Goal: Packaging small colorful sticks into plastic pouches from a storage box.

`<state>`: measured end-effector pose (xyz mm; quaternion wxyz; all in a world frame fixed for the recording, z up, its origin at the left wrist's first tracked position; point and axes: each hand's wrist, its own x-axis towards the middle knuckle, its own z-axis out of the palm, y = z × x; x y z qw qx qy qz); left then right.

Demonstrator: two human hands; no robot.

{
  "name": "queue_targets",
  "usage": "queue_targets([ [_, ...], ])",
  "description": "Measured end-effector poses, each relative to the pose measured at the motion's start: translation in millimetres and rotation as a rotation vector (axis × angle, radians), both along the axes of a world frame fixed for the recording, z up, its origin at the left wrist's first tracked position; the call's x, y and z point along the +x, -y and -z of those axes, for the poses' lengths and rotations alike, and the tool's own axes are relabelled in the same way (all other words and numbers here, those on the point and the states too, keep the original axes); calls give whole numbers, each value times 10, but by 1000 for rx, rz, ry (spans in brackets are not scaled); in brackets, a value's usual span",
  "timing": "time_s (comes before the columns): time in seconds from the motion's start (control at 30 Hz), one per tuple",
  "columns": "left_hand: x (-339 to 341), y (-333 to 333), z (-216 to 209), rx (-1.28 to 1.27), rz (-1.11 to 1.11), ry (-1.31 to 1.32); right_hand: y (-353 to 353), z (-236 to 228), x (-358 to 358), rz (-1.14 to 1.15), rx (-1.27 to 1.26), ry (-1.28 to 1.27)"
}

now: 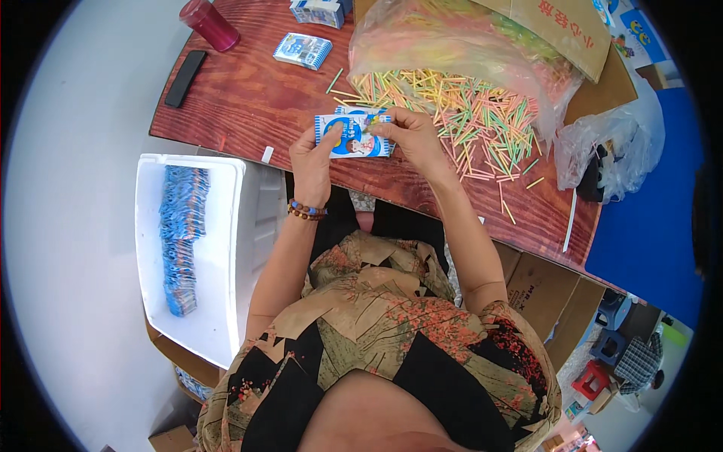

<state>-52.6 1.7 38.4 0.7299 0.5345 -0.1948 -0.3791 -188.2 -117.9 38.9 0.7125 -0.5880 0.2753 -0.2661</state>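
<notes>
In the head view, the left hand [310, 154], a brown beaded bracelet [307, 209] at its wrist, pinches the left end of a flat, rectangular blue-and-white printed packet [350, 145], its thumb laid over the front. The right hand [418, 139] grips the upper right part of the same packet between thumb and fingers. The packet thus lies between both hands, above the near edge of a reddish-brown wooden table [248, 98]. A second blue-and-white packet [354, 110] shows behind it, mostly covered; which fingers bear it cannot be told.

Just beyond and right of the right hand spreads a loose heap of thin pink, yellow and green sticks [482, 120], spilling from a large clear plastic bag [452, 41]. Beyond the left hand are a small stack of blue-and-white packets [303, 50] and, farther left, a long black flat object [185, 79]. Left of and nearer the body than the left hand, a white foam box [239, 188] holds closely packed rows of blue packets [181, 203].
</notes>
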Motion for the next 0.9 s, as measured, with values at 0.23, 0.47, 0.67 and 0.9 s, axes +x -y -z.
queue_targets([
  [0.23, -134, -56, -90, -79, -70, -287, -59, -158, -65, 2, -75, -66],
  [0.47, -108, -107, -25, -65, -8, -513, -56, -350, -266, 18, -470, 157],
  [0.67, -178, -30, 22, -71, 24, -473, -82, -264, -172, -165, -831, -1],
  [0.9, -217, -65, 81, -20, -19, -375, 110, -248, -461, -222, -591, -35],
])
